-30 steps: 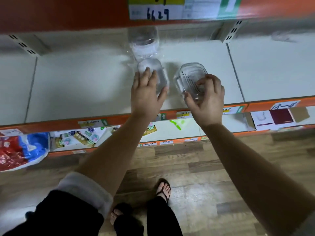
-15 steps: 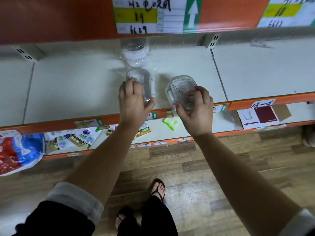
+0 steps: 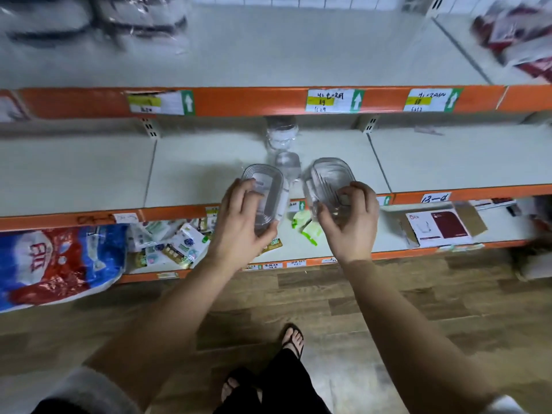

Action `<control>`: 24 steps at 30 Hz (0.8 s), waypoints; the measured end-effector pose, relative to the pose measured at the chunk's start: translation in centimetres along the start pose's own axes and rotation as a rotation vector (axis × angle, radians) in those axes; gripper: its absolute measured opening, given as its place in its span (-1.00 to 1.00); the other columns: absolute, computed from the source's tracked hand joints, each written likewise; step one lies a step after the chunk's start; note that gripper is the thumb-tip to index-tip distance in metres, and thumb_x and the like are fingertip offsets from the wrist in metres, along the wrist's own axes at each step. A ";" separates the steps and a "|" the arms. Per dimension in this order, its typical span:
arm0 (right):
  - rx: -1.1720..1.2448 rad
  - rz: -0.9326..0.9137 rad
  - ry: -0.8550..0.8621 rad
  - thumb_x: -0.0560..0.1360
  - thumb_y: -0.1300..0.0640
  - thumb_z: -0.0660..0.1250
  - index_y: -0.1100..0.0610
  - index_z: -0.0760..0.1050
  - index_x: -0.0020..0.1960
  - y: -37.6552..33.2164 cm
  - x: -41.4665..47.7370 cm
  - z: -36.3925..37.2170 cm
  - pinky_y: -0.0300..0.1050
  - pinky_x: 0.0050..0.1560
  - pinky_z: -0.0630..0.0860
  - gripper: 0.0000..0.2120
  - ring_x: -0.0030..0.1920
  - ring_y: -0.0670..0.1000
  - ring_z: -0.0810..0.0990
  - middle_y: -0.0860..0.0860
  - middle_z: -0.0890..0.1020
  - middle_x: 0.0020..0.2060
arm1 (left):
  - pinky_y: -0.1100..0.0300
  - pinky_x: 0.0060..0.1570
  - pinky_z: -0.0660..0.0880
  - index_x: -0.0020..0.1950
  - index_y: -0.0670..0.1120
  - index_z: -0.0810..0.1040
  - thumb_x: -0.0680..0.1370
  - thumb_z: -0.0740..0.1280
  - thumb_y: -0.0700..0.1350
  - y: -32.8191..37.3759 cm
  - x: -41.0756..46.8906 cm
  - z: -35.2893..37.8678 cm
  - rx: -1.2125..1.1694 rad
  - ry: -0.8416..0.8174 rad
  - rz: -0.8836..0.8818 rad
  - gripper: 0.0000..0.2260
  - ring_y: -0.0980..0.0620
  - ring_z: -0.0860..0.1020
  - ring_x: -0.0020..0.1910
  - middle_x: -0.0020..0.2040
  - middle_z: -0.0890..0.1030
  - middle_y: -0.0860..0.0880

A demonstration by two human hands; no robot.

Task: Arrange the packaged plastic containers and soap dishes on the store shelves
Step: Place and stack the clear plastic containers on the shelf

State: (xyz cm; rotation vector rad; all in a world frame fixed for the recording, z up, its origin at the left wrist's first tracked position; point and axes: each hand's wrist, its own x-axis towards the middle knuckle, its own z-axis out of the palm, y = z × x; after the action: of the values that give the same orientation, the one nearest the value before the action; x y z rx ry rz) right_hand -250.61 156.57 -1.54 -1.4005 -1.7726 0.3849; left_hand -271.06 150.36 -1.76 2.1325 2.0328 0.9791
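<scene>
My left hand grips a clear ribbed soap dish in plastic wrap, held tilted in front of the middle shelf. My right hand holds a second clear soap dish the same way, just to the right. Both dishes hang over the shelf's orange front edge. Behind them on the shelf lie a small wrapped clear container and, deeper in, a wrapped round clear container.
The lower shelf holds a red and blue bag, several small packets, green items and a white and maroon box. Dark packaged goods and red packages lie on the upper shelf. Wood floor and my sandalled feet are below.
Both hands have lifted the two soap dishes off the shelf and drawn them back toward me. The camera has tilted up, showing the upper shelf.
</scene>
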 end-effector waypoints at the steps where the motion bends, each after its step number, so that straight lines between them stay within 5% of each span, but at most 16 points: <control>1: 0.017 -0.022 0.019 0.40 0.02 0.44 0.28 0.51 0.00 -1.3 -0.3 -0.6 0.16 0.14 0.45 -0.65 0.12 0.22 0.48 0.20 0.50 0.13 | 0.00 0.38 0.33 0.08 -0.26 0.52 0.43 0.40 0.03 0.3 -0.4 -1.4 0.005 0.008 0.026 -0.60 -0.23 0.40 0.32 0.27 0.44 -0.26; 12: 0.068 -0.195 0.160 0.41 0.06 0.41 0.26 0.49 0.05 -10.4 5.3 -4.2 0.15 0.17 0.45 -0.67 0.13 0.19 0.47 0.19 0.47 0.11 | 0.04 0.36 0.31 0.28 -0.21 0.45 0.43 0.40 0.06 0.9 5.1 -13.1 0.044 0.161 0.067 -0.48 -0.18 0.32 0.43 0.44 0.32 -0.22; 18: -0.109 -0.257 -0.092 0.44 0.08 0.45 0.23 0.55 0.14 -12.3 12.9 -3.6 0.09 0.17 0.44 -0.66 0.08 0.28 0.51 0.21 0.52 0.11 | 0.02 0.38 0.25 0.38 -0.21 0.41 0.42 0.45 0.02 -0.8 10.6 -14.7 0.111 0.063 -0.041 -0.40 -0.22 0.35 0.38 0.42 0.39 -0.22; 24: -0.376 -0.181 -0.237 0.51 0.01 0.31 0.03 0.54 0.23 -12.3 19.1 -1.6 0.05 0.28 0.29 -0.69 0.32 0.23 0.32 0.02 0.57 0.21 | 0.07 0.38 0.23 0.39 -0.21 0.43 0.42 0.47 0.01 -2.5 14.7 -14.1 0.120 0.032 -0.086 -0.39 -0.22 0.37 0.37 0.40 0.40 -0.22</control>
State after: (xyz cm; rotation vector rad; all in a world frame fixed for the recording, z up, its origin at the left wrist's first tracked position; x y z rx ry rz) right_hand -258.22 169.49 15.60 -1.4769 -2.2349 0.1264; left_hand -280.50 158.69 14.43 2.0764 2.2325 0.9076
